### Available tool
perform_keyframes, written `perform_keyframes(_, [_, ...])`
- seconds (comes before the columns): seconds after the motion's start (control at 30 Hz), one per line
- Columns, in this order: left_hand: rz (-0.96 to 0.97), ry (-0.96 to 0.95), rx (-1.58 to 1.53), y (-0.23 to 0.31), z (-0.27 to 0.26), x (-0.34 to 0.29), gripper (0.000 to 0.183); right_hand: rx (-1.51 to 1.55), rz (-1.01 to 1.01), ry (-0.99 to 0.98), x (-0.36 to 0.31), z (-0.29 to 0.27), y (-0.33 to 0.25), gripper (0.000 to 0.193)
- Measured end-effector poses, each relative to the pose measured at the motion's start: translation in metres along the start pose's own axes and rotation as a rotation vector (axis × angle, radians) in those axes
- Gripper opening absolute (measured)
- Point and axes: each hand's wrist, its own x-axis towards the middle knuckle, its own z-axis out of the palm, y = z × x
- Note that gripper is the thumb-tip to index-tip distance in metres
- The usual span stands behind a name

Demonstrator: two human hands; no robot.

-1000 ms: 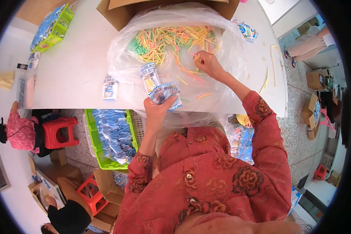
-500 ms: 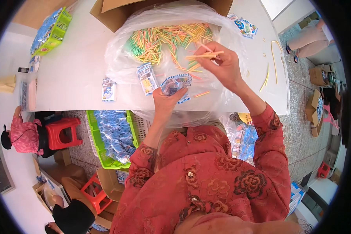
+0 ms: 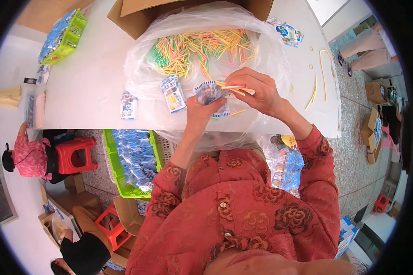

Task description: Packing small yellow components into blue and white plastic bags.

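Observation:
My left hand (image 3: 199,112) grips a small blue-and-white plastic packet (image 3: 209,92) with a clear window. Close beside its upper edge, my right hand (image 3: 259,91) pinches a few thin yellow and pink candy-like sticks (image 3: 237,88); their tips meet the packet's edge, but whether they are inside it I cannot tell. Beyond both hands, a heap of pink, yellow and green sticks (image 3: 215,43) lies on a clear plastic bag (image 3: 140,64). One packet with yellow sticks showing (image 3: 173,95) lies left of my left hand. Farther left is another packet (image 3: 128,106).
An open cardboard box (image 3: 147,10) stands behind the bag on the white table (image 3: 87,91). A green basket (image 3: 69,41) is at the far left, loose packets (image 3: 288,34) at the far right. Below the table edge sits a green crate (image 3: 115,167) of packets. Other people sit at left.
My right hand has come down and left from near the heap, bringing the sticks to the packet. My left hand has shifted slightly right and up with the packet.

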Motion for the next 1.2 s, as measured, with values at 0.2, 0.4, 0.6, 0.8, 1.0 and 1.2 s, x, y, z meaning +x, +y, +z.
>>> perform_keyframes(0.2, [0.020,-0.020,-0.018,0.003,0.002,0.007,0.017,0.091,0.026,-0.083,0.004,-0.008,0.002,0.021])
perform_keyframes(0.4, [0.049,-0.048,0.042,-0.002,-0.005,0.020,0.015,0.180,0.236,-0.163,0.009,-0.010,0.007,0.013])
perform_keyframes(0.6, [0.119,-0.107,0.200,0.003,-0.002,0.025,0.015,0.186,0.440,-0.246,0.016,-0.008,0.020,0.012])
perform_keyframes(0.8, [0.148,-0.132,0.115,-0.003,-0.003,0.039,0.022,0.107,0.330,-0.180,0.020,-0.001,0.030,0.018])
perform_keyframes(1.0, [0.085,-0.147,0.000,-0.005,-0.005,0.045,0.026,0.436,0.677,-0.053,0.014,0.003,0.044,0.024])
perform_keyframes(1.2, [0.060,-0.181,-0.002,-0.004,-0.006,0.044,0.025,0.408,0.659,-0.130,-0.006,0.008,0.055,0.022])
